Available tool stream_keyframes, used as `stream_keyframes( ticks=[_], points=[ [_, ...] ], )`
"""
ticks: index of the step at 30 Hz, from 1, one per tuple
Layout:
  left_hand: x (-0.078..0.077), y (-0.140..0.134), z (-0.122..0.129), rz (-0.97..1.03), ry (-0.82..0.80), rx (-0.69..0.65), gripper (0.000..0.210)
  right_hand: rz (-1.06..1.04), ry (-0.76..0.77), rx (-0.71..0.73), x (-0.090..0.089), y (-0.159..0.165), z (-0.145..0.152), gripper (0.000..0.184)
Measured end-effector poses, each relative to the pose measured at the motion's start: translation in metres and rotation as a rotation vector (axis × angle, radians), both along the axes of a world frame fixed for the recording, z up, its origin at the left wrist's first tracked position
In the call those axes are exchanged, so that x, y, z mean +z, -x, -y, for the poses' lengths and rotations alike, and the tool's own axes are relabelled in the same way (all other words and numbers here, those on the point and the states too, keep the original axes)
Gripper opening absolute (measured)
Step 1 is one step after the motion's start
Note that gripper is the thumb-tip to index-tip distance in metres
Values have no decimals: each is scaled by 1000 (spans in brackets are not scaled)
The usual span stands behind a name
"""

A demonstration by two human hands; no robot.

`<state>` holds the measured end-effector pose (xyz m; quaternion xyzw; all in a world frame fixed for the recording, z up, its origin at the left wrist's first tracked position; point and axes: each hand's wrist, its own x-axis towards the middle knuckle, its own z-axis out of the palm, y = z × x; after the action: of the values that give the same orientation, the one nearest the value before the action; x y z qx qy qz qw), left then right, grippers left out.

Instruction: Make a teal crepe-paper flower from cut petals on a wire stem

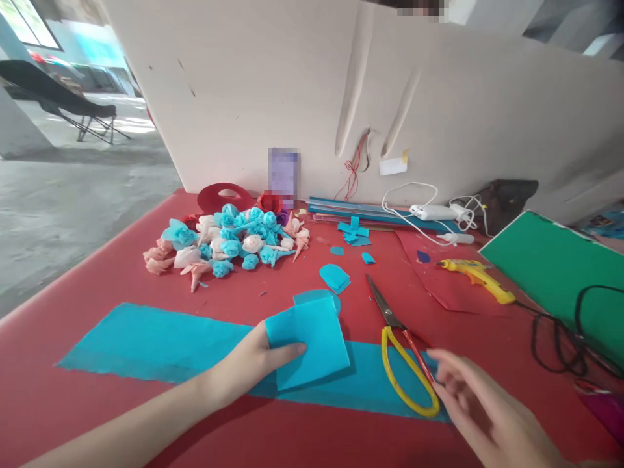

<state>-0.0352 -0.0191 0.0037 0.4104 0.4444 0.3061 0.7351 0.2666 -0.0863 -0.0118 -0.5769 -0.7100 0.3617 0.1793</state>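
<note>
My left hand (253, 357) grips a folded piece of blue crepe paper (316, 338), thumb on top and the other fingers hidden beneath it. It is held over a long blue paper strip (160, 338) lying across the table. My right hand (482, 403) is at the red handle of the scissors (409, 370), its fingers half curled and thumb and index apart. Whether the fingertips touch that handle is hard to tell. The scissors' blades point away from me, and their other handle is yellow. Rounded blue paper pieces (335, 278) lie beyond the left hand.
Blue, white and pink paper flowers (234, 240) are heaped at the back left of the red table (97, 416). A yellow glue gun (478, 279) with a black cord lies right, beside a green board (560, 286). Near the wall are small blue scraps (353, 231) and a white power strip (433, 212).
</note>
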Motion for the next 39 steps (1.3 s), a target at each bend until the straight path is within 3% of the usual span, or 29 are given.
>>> stream_keyframes(
  ticks=[1,3,6,13,19,23,26,32,39],
  points=[
    [0,0,0,3,5,14,37,157,-198,-219,-3,-4,-10,36],
    [0,0,1,7,16,32,35,299,-308,-252,-7,-3,-28,43],
    [1,0,1,30,42,32,35,355,-258,-201,-6,10,-46,48],
    [-3,1,2,122,65,69,33,315,-79,-228,14,21,-66,59],
    [1,-2,3,199,158,163,28,66,75,-247,41,1,-69,53],
    [5,-2,1,273,236,171,32,-533,346,-383,55,-11,-76,40],
    [6,0,1,342,273,114,37,-828,339,-294,58,-1,-83,20],
    [14,1,2,343,272,187,40,-1039,284,-199,53,49,-86,21],
    [33,1,7,302,9,222,42,-1051,244,-160,49,85,-93,9]
  ],
)
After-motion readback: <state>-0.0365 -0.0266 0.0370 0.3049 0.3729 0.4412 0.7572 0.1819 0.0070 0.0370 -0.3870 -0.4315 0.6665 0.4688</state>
